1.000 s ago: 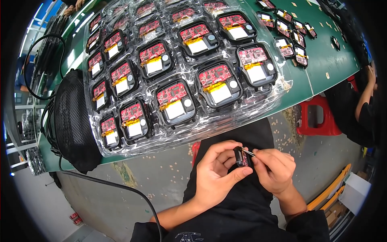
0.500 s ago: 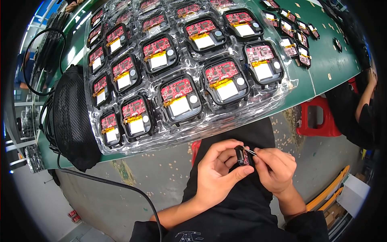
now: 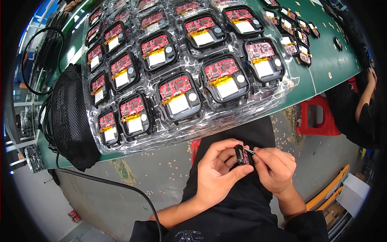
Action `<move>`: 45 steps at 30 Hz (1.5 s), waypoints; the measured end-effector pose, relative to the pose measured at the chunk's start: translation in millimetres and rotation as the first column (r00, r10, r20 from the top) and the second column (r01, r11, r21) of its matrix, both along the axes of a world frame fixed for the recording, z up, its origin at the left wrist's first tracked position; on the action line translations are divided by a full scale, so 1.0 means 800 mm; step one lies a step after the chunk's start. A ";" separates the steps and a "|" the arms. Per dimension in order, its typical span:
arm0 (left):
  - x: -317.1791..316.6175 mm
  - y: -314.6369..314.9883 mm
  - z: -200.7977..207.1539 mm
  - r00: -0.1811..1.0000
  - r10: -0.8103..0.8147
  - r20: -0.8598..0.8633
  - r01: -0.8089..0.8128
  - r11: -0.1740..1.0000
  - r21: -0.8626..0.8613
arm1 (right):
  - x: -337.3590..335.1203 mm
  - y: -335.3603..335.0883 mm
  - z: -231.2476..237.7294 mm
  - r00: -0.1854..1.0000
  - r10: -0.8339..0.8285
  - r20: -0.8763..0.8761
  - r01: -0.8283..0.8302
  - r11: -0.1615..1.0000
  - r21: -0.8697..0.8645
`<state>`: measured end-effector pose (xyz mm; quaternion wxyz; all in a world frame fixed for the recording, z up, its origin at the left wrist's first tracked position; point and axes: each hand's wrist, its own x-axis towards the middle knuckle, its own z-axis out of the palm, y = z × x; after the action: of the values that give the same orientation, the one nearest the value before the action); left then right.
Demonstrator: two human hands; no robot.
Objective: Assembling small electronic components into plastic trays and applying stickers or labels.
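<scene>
My left hand (image 3: 217, 171) grips a small black device housing (image 3: 243, 155) with a red circuit board inside, tilted on its edge above my lap. Thumb and fingers press it from both sides. My right hand (image 3: 276, 169) pinches thin metal tweezers (image 3: 249, 150), whose tips reach the housing's upper edge. What the tips touch is too small to make out. Beyond my hands, a clear plastic tray (image 3: 209, 125) on the table carries rows of similar black housings (image 3: 180, 97), each with a red board, yellow tape and a white battery-like block.
The green table (image 3: 330, 80) holds a loose cluster of more housings (image 3: 300, 36) at the right. A black mesh bag (image 3: 74, 117) sits at the left, with a black cable (image 3: 117, 185) running past my left forearm. A red stool (image 3: 318, 117) and another person's arm (image 3: 367, 94) are at the right.
The tray has shifted very slightly to the left and up in view. My hands, the housing and the tweezers look nearly the same.
</scene>
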<state>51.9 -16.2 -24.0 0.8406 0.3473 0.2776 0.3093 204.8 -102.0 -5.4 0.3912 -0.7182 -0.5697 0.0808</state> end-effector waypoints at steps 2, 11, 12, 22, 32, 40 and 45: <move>0.000 0.000 0.000 1.000 0.003 0.002 -0.004 1.000 0.003 | 0.000 0.000 0.000 1.000 0.001 0.003 -0.001 1.000 -0.004; -0.007 0.000 -0.005 1.000 -0.011 -0.003 0.011 0.999 0.032 | 0.006 0.002 0.005 0.999 0.042 -0.005 -0.042 0.999 -0.029; -0.009 0.000 -0.005 0.999 -0.027 0.025 0.026 0.999 0.020 | 0.007 0.001 0.007 0.998 0.059 -0.008 -0.059 0.997 -0.044; -0.015 0.003 -0.004 0.996 -0.086 0.027 0.085 0.994 0.062 | 0.014 0.003 0.008 0.992 0.119 -0.039 -0.121 0.992 -0.044; -0.009 0.001 -0.006 0.998 -0.056 0.023 0.056 0.998 -0.007 | 0.012 -0.002 -0.003 0.996 0.057 0.063 -0.058 0.998 0.019; -0.009 0.000 -0.009 0.999 -0.047 -0.001 0.047 0.999 -0.015 | 0.006 -0.004 -0.009 0.995 0.009 0.103 -0.015 0.998 0.057; -0.010 -0.002 -0.011 0.999 -0.043 -0.004 0.043 0.998 -0.039 | 0.004 -0.006 -0.009 0.993 0.005 0.117 -0.009 0.999 0.034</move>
<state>43.8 -17.4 -33.0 0.8531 0.3374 0.2780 0.2846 208.2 -107.1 -12.5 0.3693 -0.7128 -0.5955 0.0301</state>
